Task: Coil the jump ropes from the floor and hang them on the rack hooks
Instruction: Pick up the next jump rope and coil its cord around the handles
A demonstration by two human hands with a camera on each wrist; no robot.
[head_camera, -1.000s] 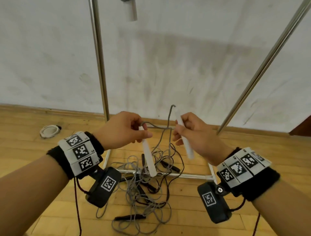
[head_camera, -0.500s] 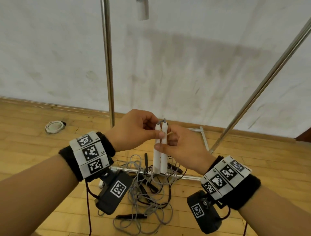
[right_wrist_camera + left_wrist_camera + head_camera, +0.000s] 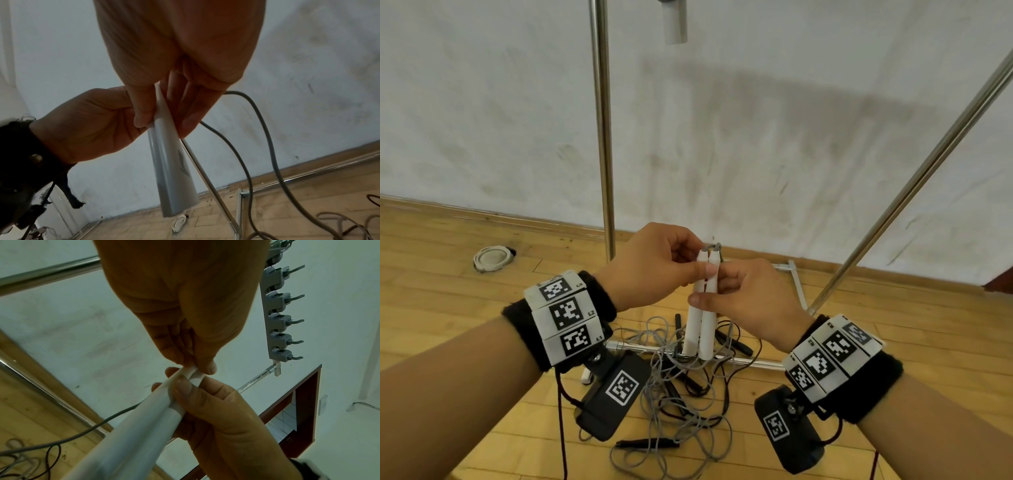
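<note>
Two white jump-rope handles (image 3: 702, 318) stand upright side by side in front of me, their grey cord (image 3: 717, 247) looping out at the tops. My left hand (image 3: 654, 267) pinches the handles near the top. My right hand (image 3: 743, 301) grips both handles lower down, thumb across them. The left wrist view shows the white handles (image 3: 148, 426) held between my left hand (image 3: 189, 344) and my right hand (image 3: 216, 410). In the right wrist view the handles (image 3: 170, 170) point down and the grey cord (image 3: 263, 133) trails to the floor. A grey strip of rack hooks (image 3: 281, 314) hangs above.
A tangle of grey and black ropes (image 3: 688, 394) with black handles lies on the wooden floor around the rack's base bar (image 3: 750, 361). Two chrome rack poles (image 3: 602, 137) (image 3: 914, 185) rise ahead. A small white coil (image 3: 493, 258) lies by the wall at left.
The two white handles, held apart one in each hand a second ago, have been brought together upright. Both hands have risen a little and now hold the pair.
</note>
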